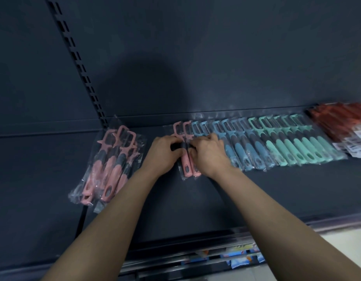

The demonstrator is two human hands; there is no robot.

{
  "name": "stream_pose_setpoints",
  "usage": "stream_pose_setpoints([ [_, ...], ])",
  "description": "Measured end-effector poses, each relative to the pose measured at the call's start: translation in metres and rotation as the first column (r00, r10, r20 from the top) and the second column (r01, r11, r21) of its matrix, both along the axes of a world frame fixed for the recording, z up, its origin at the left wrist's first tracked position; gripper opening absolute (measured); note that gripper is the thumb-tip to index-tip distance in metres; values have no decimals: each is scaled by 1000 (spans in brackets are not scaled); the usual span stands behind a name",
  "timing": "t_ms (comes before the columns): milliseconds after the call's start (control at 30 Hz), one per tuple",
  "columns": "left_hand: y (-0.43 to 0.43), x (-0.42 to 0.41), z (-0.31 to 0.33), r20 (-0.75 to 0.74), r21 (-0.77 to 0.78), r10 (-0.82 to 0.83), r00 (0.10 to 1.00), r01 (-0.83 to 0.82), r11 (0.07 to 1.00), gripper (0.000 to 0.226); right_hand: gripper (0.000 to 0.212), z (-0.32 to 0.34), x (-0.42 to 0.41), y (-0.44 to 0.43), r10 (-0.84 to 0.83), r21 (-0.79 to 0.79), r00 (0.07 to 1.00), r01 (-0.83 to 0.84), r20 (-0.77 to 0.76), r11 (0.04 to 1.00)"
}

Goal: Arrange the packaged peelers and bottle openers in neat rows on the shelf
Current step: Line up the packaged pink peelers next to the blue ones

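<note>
Two pink packaged peelers [187,166] lie side by side on the dark shelf [196,199], at the left end of a row. My left hand [165,155] and my right hand [209,154] both grip them around the dark middle of the handles. To the right the row continues with several blue peelers [242,149], then several mint green peelers [293,147]. A loose pile of pink peelers [110,165] in clear bags lies on the shelf to the left, apart from my hands.
Red packaged items [341,124] with white labels lie at the far right of the shelf. A slotted upright [80,63] runs up the back panel at left. Below the shelf's front edge, packaged goods [236,258] show on a lower shelf.
</note>
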State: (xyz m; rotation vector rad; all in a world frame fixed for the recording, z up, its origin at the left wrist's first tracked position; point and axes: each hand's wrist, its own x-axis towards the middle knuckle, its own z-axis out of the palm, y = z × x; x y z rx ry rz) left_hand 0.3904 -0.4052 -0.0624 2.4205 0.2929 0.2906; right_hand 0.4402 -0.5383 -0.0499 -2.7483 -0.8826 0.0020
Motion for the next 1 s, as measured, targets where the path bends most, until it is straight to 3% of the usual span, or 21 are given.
stream_pose_setpoints([
  [133, 2, -3, 2, 1, 10, -8, 1000, 8, 1000, 34, 19, 0, -1, 0, -2, 28, 1000, 2, -2, 1000],
  [267, 10, -15, 7, 57, 72, 41, 998, -45, 996, 29, 21, 7, -6, 5, -9, 168, 998, -1, 61, 986],
  [367, 28, -32, 16, 95, 155, 124, 988, -137, 978, 26, 25, 16, -16, 27, 39, 261, 999, -33, -16, 965],
  [467, 52, -57, 21, 157, 288, 240, 958, -276, 917, 19, 26, 17, -33, 55, 148, 257, 986, -125, -75, 958],
  [600, 74, -91, 20, -17, 371, 488, 873, -448, 814, 36, 33, 11, -56, 85, 214, 206, 965, -181, -150, 962],
  [733, 88, -106, 14, -177, 135, 468, 866, -450, 883, 63, 39, 8, -72, 105, 217, 167, 953, -183, -214, 969],
  [933, 97, -105, 14, -210, -126, 404, 891, -434, 892, 62, 19, 9, -75, 121, 205, 197, 924, -147, -322, 969],
  [1000, 96, -103, 17, -243, -182, 389, 889, -436, 881, 50, 20, 8, -75, 123, 156, 227, 913, -72, -377, 971],
])
